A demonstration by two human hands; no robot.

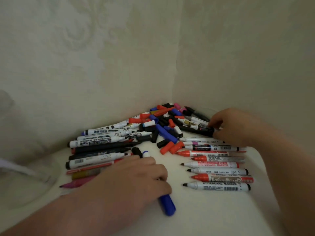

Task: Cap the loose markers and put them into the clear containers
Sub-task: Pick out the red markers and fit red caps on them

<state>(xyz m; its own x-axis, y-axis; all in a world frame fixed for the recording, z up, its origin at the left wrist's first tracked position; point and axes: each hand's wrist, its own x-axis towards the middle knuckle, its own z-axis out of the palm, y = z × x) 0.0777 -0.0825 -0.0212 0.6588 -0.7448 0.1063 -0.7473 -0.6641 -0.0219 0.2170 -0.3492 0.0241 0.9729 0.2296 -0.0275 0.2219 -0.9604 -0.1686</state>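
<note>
Dozens of loose markers lie on a white table point(213, 210) pushed into the corner of a room. On the person's left, a bundle of markers point(102, 147) lies roughly side by side, mostly white and black barrels with a red, a yellowish and a pink one nearest the camera. On the right, a row of uncapped markers point(216, 167) lies parallel with their red and black tips pointing left. Between the two groups, toward the corner, sits a heap of loose caps point(167, 126) in red, blue, black, white and pink, mixed with a few more pens. The left hand point(136, 176) rests on the table in front of the bundle, its fingers curled round a blue marker point(167, 206) whose blue-capped end sticks out toward the camera and whose white end shows past the knuckles. A short black piece point(136, 150) pokes out just beside that white end; whether the hand holds it too cannot be told. The right hand point(238, 126) reaches to the far right edge of the heap and pinches the end of a black marker point(196, 130) between curled fingers and thumb. A clear container point(34, 178), blurred, stands at the table's left edge, well apart from the row. Pale patterned wall point(119, 57) fills the background.
</note>
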